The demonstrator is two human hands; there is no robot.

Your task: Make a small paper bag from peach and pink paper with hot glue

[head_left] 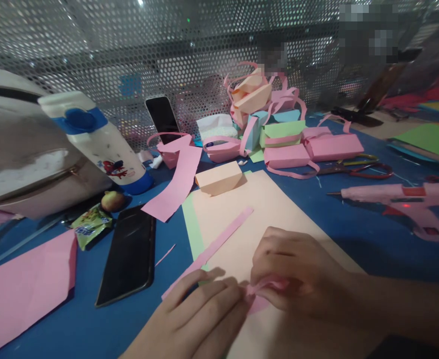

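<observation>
On the near side, over the cream sheet [279, 209], a pink paper piece [266, 285] is pinched between the left hand [200, 314] and the right hand [294, 264], apparently so that both sides are steadied. A pink strip [223, 238] is laid flat beyond; the glue gun [384, 193] is set on the surface [384, 259] at right, seemingly for easy reach.

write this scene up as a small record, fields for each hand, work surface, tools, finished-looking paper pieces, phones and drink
left hand: left hand touching the small pink paper
right hand: right hand holding that same paper
surface: peach sheet, pink strip across it
tools: glue gun, red light showing; scissors
paper pieces: small bags grouped at back
phones: one flat, another propped
drink: white-and-blue bottle, tilted in view
</observation>
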